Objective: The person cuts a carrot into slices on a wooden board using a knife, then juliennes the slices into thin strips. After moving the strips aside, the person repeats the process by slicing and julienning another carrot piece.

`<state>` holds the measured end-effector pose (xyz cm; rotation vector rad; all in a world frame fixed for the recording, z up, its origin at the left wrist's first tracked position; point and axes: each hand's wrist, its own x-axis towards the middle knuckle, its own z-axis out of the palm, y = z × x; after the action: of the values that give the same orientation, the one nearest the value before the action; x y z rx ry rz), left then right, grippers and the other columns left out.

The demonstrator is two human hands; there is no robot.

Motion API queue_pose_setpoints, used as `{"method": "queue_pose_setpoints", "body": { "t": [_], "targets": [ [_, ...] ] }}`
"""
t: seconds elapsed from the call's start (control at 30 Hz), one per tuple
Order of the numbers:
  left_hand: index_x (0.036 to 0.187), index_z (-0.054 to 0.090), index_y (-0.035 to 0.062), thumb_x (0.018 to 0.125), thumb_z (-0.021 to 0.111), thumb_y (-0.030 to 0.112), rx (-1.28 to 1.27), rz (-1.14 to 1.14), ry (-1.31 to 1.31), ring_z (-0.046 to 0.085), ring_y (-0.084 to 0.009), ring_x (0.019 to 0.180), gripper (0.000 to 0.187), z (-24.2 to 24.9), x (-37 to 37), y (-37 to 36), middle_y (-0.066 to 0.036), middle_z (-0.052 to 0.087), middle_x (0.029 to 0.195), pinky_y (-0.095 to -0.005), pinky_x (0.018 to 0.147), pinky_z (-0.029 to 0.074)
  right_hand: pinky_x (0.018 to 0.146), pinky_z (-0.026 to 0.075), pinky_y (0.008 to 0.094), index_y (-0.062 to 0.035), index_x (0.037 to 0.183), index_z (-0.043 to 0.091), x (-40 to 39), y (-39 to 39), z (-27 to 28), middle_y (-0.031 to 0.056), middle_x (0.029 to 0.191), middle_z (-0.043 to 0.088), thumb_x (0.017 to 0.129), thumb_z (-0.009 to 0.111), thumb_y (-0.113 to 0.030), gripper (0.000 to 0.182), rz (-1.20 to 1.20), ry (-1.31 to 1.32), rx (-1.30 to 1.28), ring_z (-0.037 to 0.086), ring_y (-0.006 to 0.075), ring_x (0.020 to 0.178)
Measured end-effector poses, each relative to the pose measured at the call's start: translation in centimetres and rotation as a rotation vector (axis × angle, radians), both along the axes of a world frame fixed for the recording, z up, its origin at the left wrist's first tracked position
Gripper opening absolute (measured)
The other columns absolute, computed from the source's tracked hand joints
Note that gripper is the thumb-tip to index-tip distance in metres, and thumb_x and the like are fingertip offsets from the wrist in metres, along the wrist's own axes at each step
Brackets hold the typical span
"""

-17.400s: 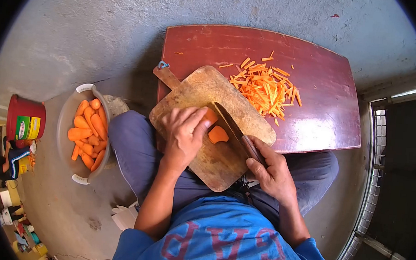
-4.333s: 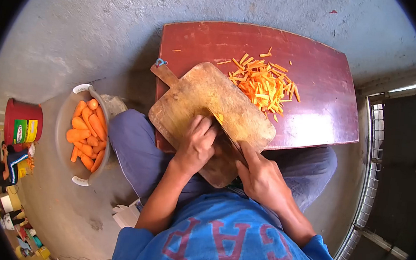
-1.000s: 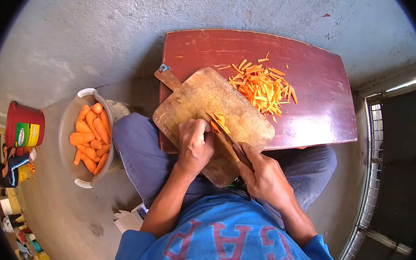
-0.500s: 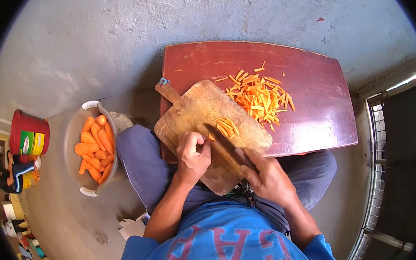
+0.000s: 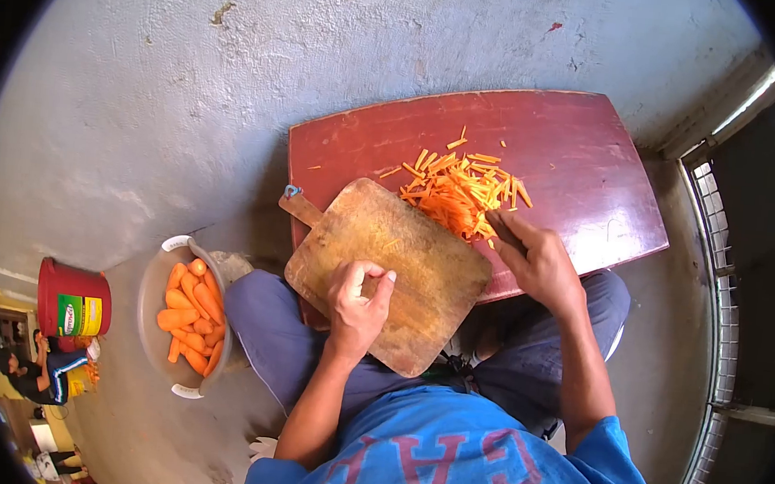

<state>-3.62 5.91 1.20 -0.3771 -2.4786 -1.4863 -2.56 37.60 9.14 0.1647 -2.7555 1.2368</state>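
My left hand [image 5: 358, 308] rests on the lower left part of the wooden cutting board [image 5: 420, 290], its fingers curled in and no carrot visible in them. Off the board's right edge, my right hand [image 5: 546, 271] grips the knife [image 5: 507, 231], its dark blade mostly hidden by the fingers. The blade is against the near right side of a pile of cut carrot sticks [image 5: 455, 193] on the red table [image 5: 585, 157]. A small carrot sliver [image 5: 392, 242] lies on the board, which is tilted across my lap and the table edge.
At the left on the floor stands a grey basin [image 5: 147, 314] of whole peeled carrots [image 5: 196, 309]. Farther left are a red bucket [image 5: 48, 297] and another person [image 5: 31, 378]. A rough wall [image 5: 235, 94] rises behind the table; a metal grille [image 5: 713, 213] is at the right.
My right hand has moved the knife from the board up and right to the pile. The cut sticks that lay on the board are gone from it, save a sliver. The view has shifted slightly.
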Motion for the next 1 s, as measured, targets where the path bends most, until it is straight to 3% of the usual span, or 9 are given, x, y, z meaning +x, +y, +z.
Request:
{"method": "queue_pose_setpoints", "body": {
  "t": [0.07,0.17,0.27,0.4,0.53,0.67,0.77,0.9,1.0],
  "targets": [
    [0.109,0.071,0.0052,0.095,0.093,0.008,-0.018,-0.041,0.088,0.071,-0.0381,0.105,0.026,2.2,-1.3,1.1,-0.013,0.076,0.106,-0.0519,0.099,0.053,0.078,0.064,0.0449,-0.0002,0.153,0.073,1.0,-0.3,0.2,0.0235,0.101,0.08,0.105,0.081,-0.011,0.049,0.096,0.174,0.163,0.081,0.0348,0.085],
    [0.12,0.074,0.0057,0.091,0.097,0.017,0.005,-0.209,0.18,0.069,-0.0365,0.119,0.039,5.8,-4.9,3.5,-0.014,0.075,0.122,-0.0506,0.109,0.051,0.077,0.066,0.0553,-0.003,0.15,0.071,3.0,-1.4,1.0,0.0193,0.109,0.081,0.096,0.08,-0.01,0.054,0.147,0.109,0.347,0.081,0.0445,0.097],
    [0.137,0.076,0.0062,0.084,0.102,0.035,-0.31,-0.351,0.281,0.06,-0.0366,0.139,0.066,7.1,-8.8,6.5,-0.015,0.071,0.137,-0.0558,0.123,0.039,0.074,0.067,0.0529,-0.0026,0.154,0.068,4.3,-1.9,1.1,0.0185,0.114,0.08,0.099,0.075,-0.011,0.056,0.214,0.214,0.454,0.081,0.0408,0.093],
    [0.143,0.079,0.0067,0.087,0.099,0.04,-0.604,-0.35,0.302,0.062,-0.0342,0.139,0.068,5.8,-12.6,9.3,-0.014,0.073,0.144,-0.0538,0.121,0.038,0.077,0.067,0.0502,0.0,0.153,0.067,5.4,-1.6,0.8,0.0184,0.115,0.079,0.103,0.069,-0.011,0.051,0.214,0.255,0.532,0.08,0.038,0.093],
    [0.141,0.081,0.007,0.089,0.097,0.043,-0.473,-0.414,0.211,0.06,-0.0339,0.143,0.065,6.2,-12.6,10.5,-0.013,0.074,0.143,-0.0571,0.122,0.037,0.077,0.067,0.0493,0.0001,0.152,0.068,5.7,-1.1,0.3,0.0188,0.114,0.078,0.101,0.072,-0.012,0.052,0.197,0.272,0.52,0.08,0.037,0.094],
    [0.139,0.084,0.009,0.083,0.1,0.049,-0.645,-0.283,0.332,0.059,-0.033,0.148,0.071,2.9,-13.4,9.5,-0.013,0.073,0.146,-0.06,0.126,0.032,0.075,0.066,0.0493,-0.0018,0.15,0.07,5.6,-1.1,-0.5,0.0163,0.111,0.078,0.1,0.077,-0.013,0.052,0.164,0.274,0.503,0.08,0.0364,0.093],
    [0.139,0.084,0.0094,0.084,0.099,0.049,-0.576,-0.387,0.179,0.059,-0.0325,0.148,0.069,5.9,-13.0,9.1,-0.014,0.073,0.146,-0.0621,0.127,0.031,0.075,0.066,0.0484,-0.0011,0.149,0.071,5.5,-1.2,-1.2,0.0151,0.108,0.079,0.099,0.077,-0.01,0.052,0.139,0.274,0.512,0.081,0.0355,0.093],
    [0.137,0.085,0.0114,0.084,0.099,0.051,-0.838,-0.334,0.274,0.058,-0.0343,0.148,0.067,3.2,-14.6,10.6,-0.014,0.072,0.146,-0.0676,0.127,0.029,0.074,0.065,0.0482,-0.0008,0.146,0.074,5.8,-1.7,-1.2,0.0135,0.101,0.078,0.095,0.081,-0.002,0.052,0.15,0.274,0.522,0.08,0.0353,0.089],
    [0.132,0.085,0.0118,0.086,0.097,0.049,-0.65,-0.401,0.222,0.059,-0.0361,0.147,0.06,4.0,-13.7,11.1,-0.014,0.072,0.142,-0.0716,0.127,0.029,0.073,0.065,0.0477,-0.0012,0.146,0.074,5.9,-1.9,-1.1,0.0123,0.1,0.077,0.095,0.08,-0.002,0.052,0.158,0.282,0.526,0.08,0.034,0.088]
  ]
}}
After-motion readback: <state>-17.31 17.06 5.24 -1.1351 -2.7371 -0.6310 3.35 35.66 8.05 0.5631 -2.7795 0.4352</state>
